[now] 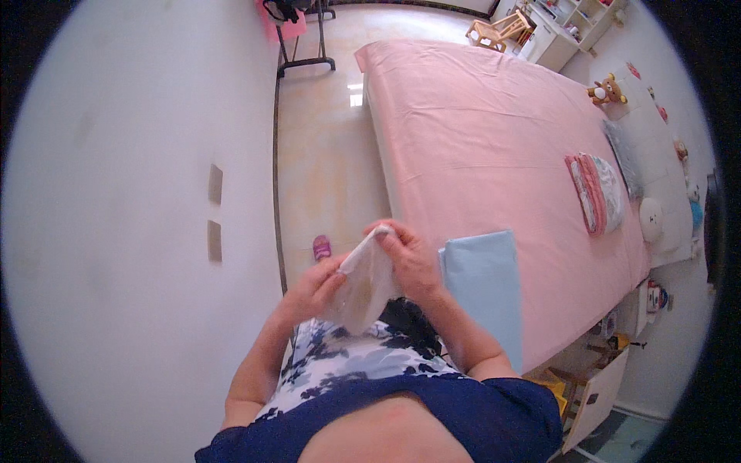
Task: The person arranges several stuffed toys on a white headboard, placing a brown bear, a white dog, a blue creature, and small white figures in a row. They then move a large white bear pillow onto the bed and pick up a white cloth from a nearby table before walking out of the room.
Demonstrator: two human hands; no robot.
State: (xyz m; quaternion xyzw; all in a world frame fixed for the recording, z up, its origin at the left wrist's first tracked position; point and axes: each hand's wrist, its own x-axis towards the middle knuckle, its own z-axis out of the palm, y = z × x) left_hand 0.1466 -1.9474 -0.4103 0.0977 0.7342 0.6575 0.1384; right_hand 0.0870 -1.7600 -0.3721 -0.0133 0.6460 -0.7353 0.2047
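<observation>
Both my hands grip a thin, whitish, see-through piece of material [362,289], perhaps a mesh or plastic bag, in front of my body. My left hand [317,288] pinches its upper edge at the left between thumb and fingers. At the other end of that edge, my right hand [412,257] holds a bunched corner. The lower part hangs loose before my patterned clothing, somewhat blurred. A folded light blue cloth [480,283] lies on the near side of the bed, just right of my right hand.
A bed with a pink sheet [474,133] fills the right side. On it are folded bedding [596,194] and a teddy bear [606,91]. To my left runs a white wall [133,231]. A black metal rack [307,61] and a wooden chair [499,32] stand farther off.
</observation>
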